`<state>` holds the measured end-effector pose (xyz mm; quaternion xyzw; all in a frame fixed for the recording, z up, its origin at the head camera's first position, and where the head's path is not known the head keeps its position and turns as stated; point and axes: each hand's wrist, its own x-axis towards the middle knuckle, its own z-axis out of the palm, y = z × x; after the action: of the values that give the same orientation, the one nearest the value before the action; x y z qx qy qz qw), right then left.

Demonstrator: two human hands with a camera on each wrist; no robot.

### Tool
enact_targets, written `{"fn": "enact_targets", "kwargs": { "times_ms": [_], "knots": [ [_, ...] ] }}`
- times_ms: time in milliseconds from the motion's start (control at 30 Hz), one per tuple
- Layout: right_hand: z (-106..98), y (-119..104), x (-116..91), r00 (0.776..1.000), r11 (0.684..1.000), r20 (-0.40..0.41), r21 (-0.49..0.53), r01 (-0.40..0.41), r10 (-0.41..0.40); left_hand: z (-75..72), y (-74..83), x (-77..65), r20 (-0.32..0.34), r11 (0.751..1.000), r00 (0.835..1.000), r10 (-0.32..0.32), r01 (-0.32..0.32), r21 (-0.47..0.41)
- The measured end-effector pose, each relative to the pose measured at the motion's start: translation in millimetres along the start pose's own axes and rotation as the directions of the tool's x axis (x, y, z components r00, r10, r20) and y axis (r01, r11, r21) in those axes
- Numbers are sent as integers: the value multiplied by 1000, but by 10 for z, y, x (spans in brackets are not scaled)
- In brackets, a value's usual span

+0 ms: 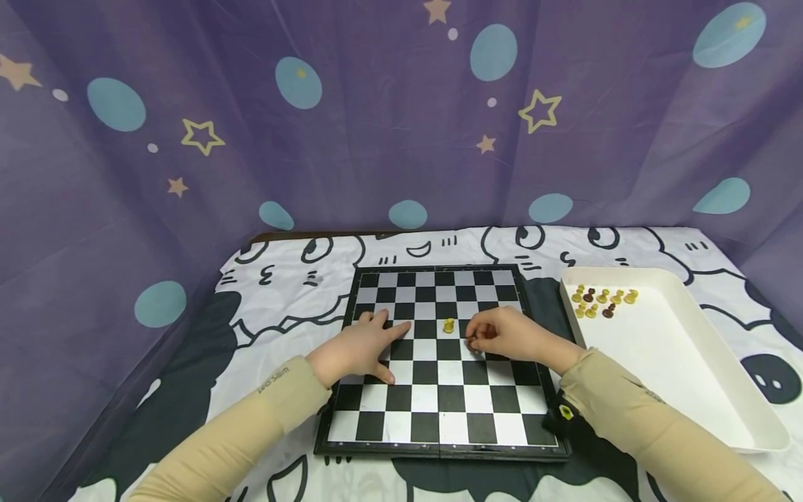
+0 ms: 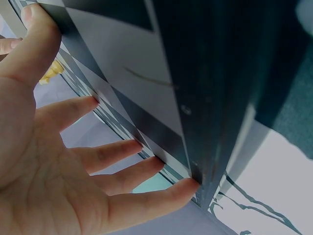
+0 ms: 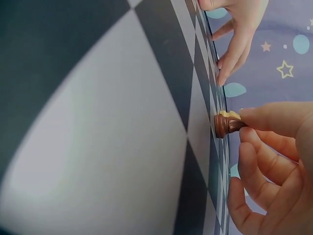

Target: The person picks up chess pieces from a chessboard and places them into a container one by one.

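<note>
My right hand (image 1: 502,332) pinches a small brown chess piece (image 3: 225,126) between thumb and index finger, low over the chessboard (image 1: 450,374); its upper part is hidden by the fingertips. In the right wrist view the piece's round base faces the board surface. Just left of that hand, a yellow chess piece (image 1: 448,325) stands on the board. On the board's left side my left hand (image 1: 360,346) has its fingers spread. Its fingertips (image 2: 188,188) touch the board at the edge and on the squares.
A white tray (image 1: 684,369) at the right holds several yellow chess pieces (image 1: 631,296) and a few brown ones (image 1: 608,311) in its far left corner. A cartoon-print cloth (image 1: 288,279) covers the table. Behind it hangs a purple curtain (image 1: 401,139).
</note>
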<state>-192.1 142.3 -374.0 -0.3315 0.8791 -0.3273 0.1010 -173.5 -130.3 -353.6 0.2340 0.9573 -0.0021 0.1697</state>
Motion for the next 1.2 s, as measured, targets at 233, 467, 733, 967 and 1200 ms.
{"fn": "enact_targets", "kwargs": {
  "times_ms": [233,467,733,967,1200],
  "knots": [
    [-1,-2,15,1000,1000,14,11,11,-11,-8,9,-3,5,1000,1000,-7,7,-6],
    [9,4,18,1000,1000,11,0,23,-23,-17,18,-11,12,1000,1000,-10,10,-7],
    [-14,-3,23,997,997,-6,7,71,-71,-23,18,-11,10,1000,1000,-9,9,-8],
    [-97,-42,31,1000,1000,-20,27,-2,3,-20,16,-16,12,1000,1000,-9,9,-13],
    [-169,-78,-28,998,1000,-55,14,-12,13,-29,15,-21,15,1000,1000,-4,4,-15]
  ]
}}
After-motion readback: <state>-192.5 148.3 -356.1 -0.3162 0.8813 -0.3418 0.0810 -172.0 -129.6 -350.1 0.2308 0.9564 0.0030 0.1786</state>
